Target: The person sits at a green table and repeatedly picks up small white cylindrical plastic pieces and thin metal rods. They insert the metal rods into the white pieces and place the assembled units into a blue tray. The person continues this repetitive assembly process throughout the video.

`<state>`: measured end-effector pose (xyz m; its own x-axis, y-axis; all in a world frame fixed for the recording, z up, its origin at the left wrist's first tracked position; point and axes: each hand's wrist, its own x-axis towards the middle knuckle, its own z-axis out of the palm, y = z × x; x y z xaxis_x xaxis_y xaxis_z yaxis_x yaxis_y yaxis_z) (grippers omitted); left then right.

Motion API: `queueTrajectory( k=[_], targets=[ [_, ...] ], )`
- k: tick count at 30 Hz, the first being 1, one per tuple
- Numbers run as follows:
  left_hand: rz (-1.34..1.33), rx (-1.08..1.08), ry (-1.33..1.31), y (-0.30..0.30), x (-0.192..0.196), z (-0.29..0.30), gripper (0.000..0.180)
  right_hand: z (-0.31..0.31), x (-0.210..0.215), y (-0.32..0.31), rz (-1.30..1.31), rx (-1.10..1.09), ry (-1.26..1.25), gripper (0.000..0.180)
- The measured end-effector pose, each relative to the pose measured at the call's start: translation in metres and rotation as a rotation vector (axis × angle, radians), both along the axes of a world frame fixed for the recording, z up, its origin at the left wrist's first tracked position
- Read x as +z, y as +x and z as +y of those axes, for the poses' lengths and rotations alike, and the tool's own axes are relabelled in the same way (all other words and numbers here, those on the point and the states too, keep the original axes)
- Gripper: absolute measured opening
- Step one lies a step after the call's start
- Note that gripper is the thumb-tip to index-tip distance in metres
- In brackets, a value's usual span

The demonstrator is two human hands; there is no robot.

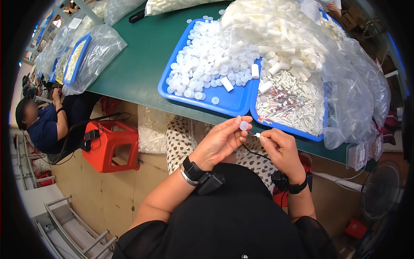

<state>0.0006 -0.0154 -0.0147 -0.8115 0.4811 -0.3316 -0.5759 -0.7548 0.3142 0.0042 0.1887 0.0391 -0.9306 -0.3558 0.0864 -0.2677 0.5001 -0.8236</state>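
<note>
My left hand [220, 142] pinches a small round translucent plastic disc [244, 125] between thumb and fingertips, just off the table's near edge. Close beside it, my right hand [280, 151] grips a small white connector [258, 135] with thin dark and red wires running toward the left hand. Whether the wires pass through the disc is too small to tell. Beyond the hands, a blue tray [172, 97] bears a heap of similar discs and a few white cylinders. To its right, a second blue tray [286, 130] contains many slim white pieces and some wired connectors.
A large clear bag of white cylinders [263, 26] slumps over the right tray on the green table [129, 56]. A black marker [137, 16] lies farther back. At left are a red stool [110, 151] and a seated person [47, 125]; at right, a fan [379, 190].
</note>
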Motion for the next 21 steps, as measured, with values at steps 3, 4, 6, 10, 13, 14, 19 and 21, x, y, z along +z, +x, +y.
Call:
queueTrajectory(
  k=[3,4,6,10,13,14,19,21],
  targets=[
    [0.001,0.007,-0.003,0.000,-0.002,-0.001,0.037,0.002,0.000,-0.001,-0.056,0.003,-0.016,0.009],
    [0.002,0.008,-0.007,0.001,-0.001,-0.001,0.037,0.002,0.000,-0.001,-0.075,0.000,-0.023,0.009],
    [0.012,0.005,-0.019,0.001,-0.001,-0.001,0.037,0.003,-0.002,0.000,-0.121,-0.050,-0.059,0.011],
    [0.039,-0.006,-0.050,0.002,-0.002,-0.001,0.036,0.003,-0.005,-0.001,-0.105,-0.117,-0.012,0.012],
    [0.057,0.007,-0.113,0.003,0.000,0.000,0.035,0.002,-0.005,0.000,-0.012,-0.104,0.068,0.009],
    [0.063,0.015,-0.141,0.003,0.001,0.000,0.034,0.002,-0.005,0.001,0.030,-0.092,0.095,0.008],
    [0.096,0.038,-0.294,0.005,0.003,0.005,0.032,-0.001,0.003,0.000,0.280,-0.031,0.236,0.005],
    [0.081,0.044,-0.290,0.005,0.003,0.006,0.031,-0.001,0.005,0.000,0.348,-0.021,0.296,0.005]
  ],
)
